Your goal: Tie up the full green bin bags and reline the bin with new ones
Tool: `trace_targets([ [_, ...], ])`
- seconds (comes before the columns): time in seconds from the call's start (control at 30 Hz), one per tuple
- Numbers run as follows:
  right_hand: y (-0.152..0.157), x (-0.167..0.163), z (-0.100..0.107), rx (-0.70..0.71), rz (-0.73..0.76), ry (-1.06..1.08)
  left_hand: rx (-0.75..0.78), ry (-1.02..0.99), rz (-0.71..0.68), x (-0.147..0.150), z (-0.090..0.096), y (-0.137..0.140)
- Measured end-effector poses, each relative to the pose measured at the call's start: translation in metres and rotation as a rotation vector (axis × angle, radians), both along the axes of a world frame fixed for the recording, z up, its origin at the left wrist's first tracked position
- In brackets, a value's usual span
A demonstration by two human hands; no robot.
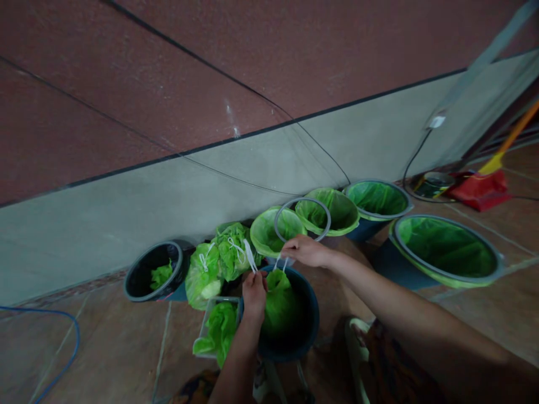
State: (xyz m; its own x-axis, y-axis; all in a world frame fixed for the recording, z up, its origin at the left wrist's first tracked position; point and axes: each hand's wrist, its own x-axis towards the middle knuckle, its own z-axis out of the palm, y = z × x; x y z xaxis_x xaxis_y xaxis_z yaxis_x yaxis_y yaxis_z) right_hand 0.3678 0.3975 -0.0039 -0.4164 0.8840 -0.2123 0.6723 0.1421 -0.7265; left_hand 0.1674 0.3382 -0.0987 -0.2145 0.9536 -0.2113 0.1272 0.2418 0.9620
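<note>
A green drawstring bag point(280, 306) sits inside a dark blue bin point(309, 336) in front of me, its neck gathered. My left hand point(255, 292) is closed on white drawstrings that rise above its fingers. Reaching in from the right, my right hand point(307, 251) pinches other white drawstrings point(280, 261) at the bag's neck. A grey ring point(277, 217) stands just beyond the right hand; whether the fingers also hold it I cannot tell. Left of the bin, a clear container point(204, 331) holds leafy greens point(223, 325). Two tied green bags point(204, 280) lie behind it.
Several bins with green liners, such as the large one at right point(446, 247), line the wall. A black-lined bin point(130, 280) with leaves stands at left. A red dustpan point(482, 191), a tin can point(433, 185), cables and a blue hose point(69, 320) are on the tiled floor.
</note>
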Motion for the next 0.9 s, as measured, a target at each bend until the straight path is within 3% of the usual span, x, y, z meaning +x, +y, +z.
trace_targets([
  [0.1, 0.0, -0.006, 0.0, 0.011, 0.013, 0.09, 0.013, 0.091, -0.019, -0.001, -0.003, 0.0],
  [0.2, -0.004, -0.011, -0.002, 0.025, 0.16, 0.081, 0.028, 0.187, -0.064, 0.0, 0.0, 0.002],
  [0.33, -0.01, -0.016, -0.001, 0.073, 0.325, 0.15, 0.067, 0.303, -0.269, 0.007, 0.011, 0.002],
  [0.57, -0.013, -0.031, 0.0, -0.011, 0.279, 0.248, 0.034, 0.377, -0.513, 0.018, 0.021, -0.009],
  [0.73, -0.015, -0.037, -0.002, -0.049, 0.055, 0.274, 0.039, 0.224, -0.428, 0.015, 0.016, -0.007],
  [0.9, -0.024, -0.035, -0.005, 0.017, 0.249, -0.229, -0.12, 0.035, -0.291, 0.01, 0.007, -0.002],
])
